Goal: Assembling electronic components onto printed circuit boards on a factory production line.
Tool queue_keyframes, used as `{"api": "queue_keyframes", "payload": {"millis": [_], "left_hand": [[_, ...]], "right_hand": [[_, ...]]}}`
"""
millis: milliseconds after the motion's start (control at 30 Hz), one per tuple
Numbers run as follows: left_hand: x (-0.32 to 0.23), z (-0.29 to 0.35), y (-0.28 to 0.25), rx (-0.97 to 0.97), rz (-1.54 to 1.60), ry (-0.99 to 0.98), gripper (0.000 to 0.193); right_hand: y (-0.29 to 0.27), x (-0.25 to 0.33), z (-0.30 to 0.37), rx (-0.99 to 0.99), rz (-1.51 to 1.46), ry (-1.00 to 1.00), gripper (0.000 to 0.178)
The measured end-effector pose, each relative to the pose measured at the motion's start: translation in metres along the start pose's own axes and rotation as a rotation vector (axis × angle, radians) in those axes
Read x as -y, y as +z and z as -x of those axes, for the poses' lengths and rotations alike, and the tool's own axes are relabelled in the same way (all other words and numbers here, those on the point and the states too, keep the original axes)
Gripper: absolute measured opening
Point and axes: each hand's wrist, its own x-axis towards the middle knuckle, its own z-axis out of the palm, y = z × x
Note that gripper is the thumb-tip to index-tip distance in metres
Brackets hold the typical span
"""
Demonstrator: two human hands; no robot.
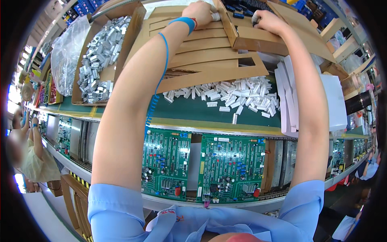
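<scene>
Both my arms reach to the far side of the bench. My left hand [198, 14], with a blue wrist strap [186, 23] and coiled cord, is curled against the left wall of a shallow cardboard box [258, 40]. Pale coverings show on its fingertips. Over the same box, my right hand [269, 22] has its fingers curled together, with a pale covering on a fingertip; what they hold, if anything, is hidden. Dark blue-black components [238, 15] lie inside the box. Slotted cardboard sheets [201, 52] are stacked beneath my left forearm.
White connectors [242, 94] lie piled on the green bench. At left, a carton [139, 16] holds metal parts [100, 56] beside a plastic bag [70, 60]. Green circuit boards [231, 167] line the nearer conveyor. White foam pieces [332, 101] stand right. A co-worker [34, 149] is at far left.
</scene>
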Motion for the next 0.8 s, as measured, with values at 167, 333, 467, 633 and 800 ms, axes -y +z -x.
{"api": "queue_keyframes", "payload": {"millis": [167,333,467,633,800], "left_hand": [[0.010,-0.014,0.008,-0.056,0.224,0.046,0.034],[0.026,-0.007,0.008,-0.162,0.327,0.076,0.023],[0.009,-0.008,0.016,-0.164,0.407,0.057,0.020],[0.144,-0.032,-0.007,0.143,1.539,-0.134,0.010],[0.126,-0.010,-0.028,-0.120,2.060,-0.585,0.038]], "right_hand": [[-0.008,-0.039,0.000,0.090,-0.681,-0.187,0.019],[-0.033,-0.027,0.012,-0.161,-1.480,0.271,0.013],[-0.044,-0.049,0.028,-0.261,-1.951,0.250,0.016],[-0.059,0.018,0.042,-0.212,-2.063,0.280,0.015],[-0.050,-0.034,0.071,0.853,-2.261,-0.238,0.014]]}}
